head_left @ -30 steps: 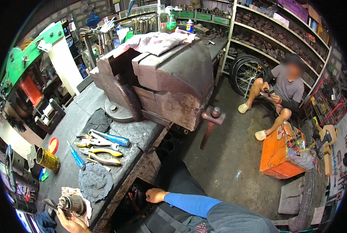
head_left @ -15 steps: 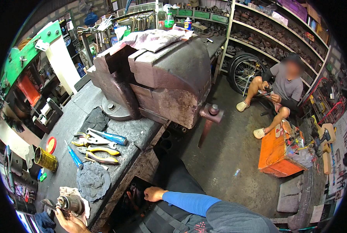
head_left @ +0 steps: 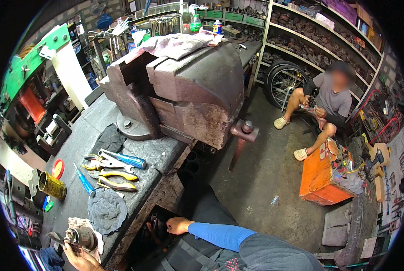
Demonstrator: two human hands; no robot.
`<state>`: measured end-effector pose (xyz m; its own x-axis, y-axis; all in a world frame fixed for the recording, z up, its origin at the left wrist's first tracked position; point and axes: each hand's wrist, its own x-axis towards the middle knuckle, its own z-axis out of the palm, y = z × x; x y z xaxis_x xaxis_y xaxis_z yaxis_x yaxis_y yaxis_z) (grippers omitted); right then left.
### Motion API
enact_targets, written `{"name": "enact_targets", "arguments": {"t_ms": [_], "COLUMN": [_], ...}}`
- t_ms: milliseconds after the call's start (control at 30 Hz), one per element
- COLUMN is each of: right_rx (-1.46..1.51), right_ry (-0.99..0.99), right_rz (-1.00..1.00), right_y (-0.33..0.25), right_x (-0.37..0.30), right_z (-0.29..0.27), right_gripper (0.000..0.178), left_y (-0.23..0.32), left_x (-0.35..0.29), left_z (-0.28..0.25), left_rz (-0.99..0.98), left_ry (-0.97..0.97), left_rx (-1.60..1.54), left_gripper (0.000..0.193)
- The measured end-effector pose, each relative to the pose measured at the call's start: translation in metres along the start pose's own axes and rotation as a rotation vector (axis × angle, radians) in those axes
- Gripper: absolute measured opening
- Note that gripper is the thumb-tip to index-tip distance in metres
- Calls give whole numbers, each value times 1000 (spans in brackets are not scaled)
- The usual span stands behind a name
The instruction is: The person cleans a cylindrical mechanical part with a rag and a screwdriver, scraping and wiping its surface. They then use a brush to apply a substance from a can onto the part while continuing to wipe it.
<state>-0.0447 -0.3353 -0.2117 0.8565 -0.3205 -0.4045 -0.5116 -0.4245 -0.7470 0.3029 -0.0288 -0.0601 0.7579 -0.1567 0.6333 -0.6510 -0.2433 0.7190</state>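
Note:
At the lower left, my left hand [head_left: 82,259] is closed around the near side of a cylindrical metal part [head_left: 83,238]. The part lies on a pale, stained rag [head_left: 78,221] at the bench's edge, with a dark flat metal piece [head_left: 55,237] beside it. My fingers partly cover the part. Lower down, my right hand [head_left: 178,225] is curled next to an open drawer-like space [head_left: 154,226] under the bench, near my thigh. Its fingertips are turned away, so what they hold, if anything, is hidden. A crumpled grey cloth [head_left: 106,211] lies beyond the metal part.
Pliers [head_left: 117,175] and a blue screwdriver [head_left: 85,180] lie on the bench [head_left: 141,198], near a yellow can [head_left: 53,186]. A big vise [head_left: 197,95] stands behind, its handle [head_left: 240,147] jutting out. At right a person [head_left: 330,95] sits by an orange box [head_left: 319,178].
The picture has shifted very slightly. My two hands keep their places at the metal part and beside the drawer. The seated person's hands have moved a little.

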Motion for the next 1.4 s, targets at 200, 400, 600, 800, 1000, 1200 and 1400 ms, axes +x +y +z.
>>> {"name": "enact_targets", "arguments": {"t_ms": [200, 400, 600, 800, 1000, 1200, 1400], "right_rx": [-16, -14, -25, -23, -26, -18, -14], "right_ry": [4, -13, -24, -14, 10, 13, 9], "right_rz": [-23, 3, 13, 17, 7, 12, 22], "right_y": [-5, 2, -3, -4, -3, -4, 3], "right_x": [0, 2, 0, -1, 0, 1, 0], "right_z": [0, 2, 0, -1, 2, 3, 2], "right_gripper": [29, 29, 30, 30, 31, 30, 30], "left_y": [-41, -13, -1, 8, 15, 21, 41], "left_x": [8, 4, 6, 6, 8, 6, 7], "left_z": [-16, -2, -2, 0, 0, -3, 10], "left_rz": [-16, -96, -184, -247, -301, -344, -366], "left_ry": [9, 18, 39, 53, 70, 99, 81], "left_rx": [-24, -152, -298, -392, -478, -547, -520], "left_gripper": [46, 44, 43, 42, 41, 40, 39]}}
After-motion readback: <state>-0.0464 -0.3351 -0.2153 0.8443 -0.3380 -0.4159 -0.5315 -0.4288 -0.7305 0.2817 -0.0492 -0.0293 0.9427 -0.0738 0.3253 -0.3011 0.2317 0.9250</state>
